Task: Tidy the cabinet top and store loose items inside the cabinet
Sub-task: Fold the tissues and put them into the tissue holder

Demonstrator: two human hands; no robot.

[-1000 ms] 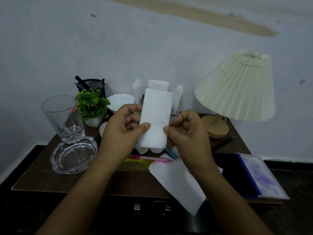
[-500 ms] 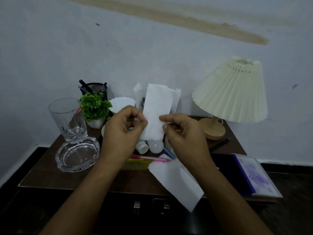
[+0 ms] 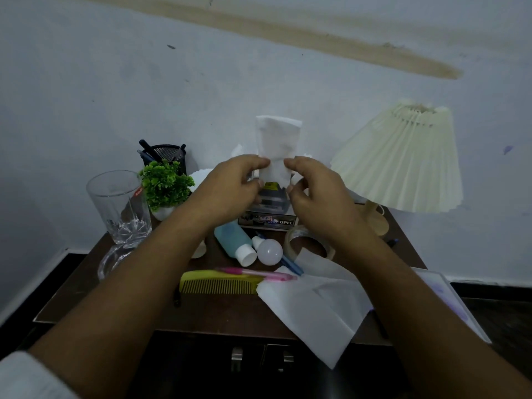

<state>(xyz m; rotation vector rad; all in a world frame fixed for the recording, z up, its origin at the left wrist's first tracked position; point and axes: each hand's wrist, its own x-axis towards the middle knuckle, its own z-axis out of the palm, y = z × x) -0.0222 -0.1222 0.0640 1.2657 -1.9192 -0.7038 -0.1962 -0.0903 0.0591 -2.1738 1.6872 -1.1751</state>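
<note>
Your dark wooden tabletop carries one cream pleated lamp, one flat white tissue sheet, one clear glass tumbler and one yellow plastic comb. Above its back, your left hand and right hand each pinch one folded white tissue, fingers clamped on its lower edges.

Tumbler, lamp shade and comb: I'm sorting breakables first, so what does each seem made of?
Tumbler: clear glass by its look, glossy, with cut facets near its thick base.
Lamp shade: cream pleated paper or fabric, matte, with sharp folds; I can't tell which.
Comb: probably yellow plastic, smooth, with fine moulded teeth.
</note>
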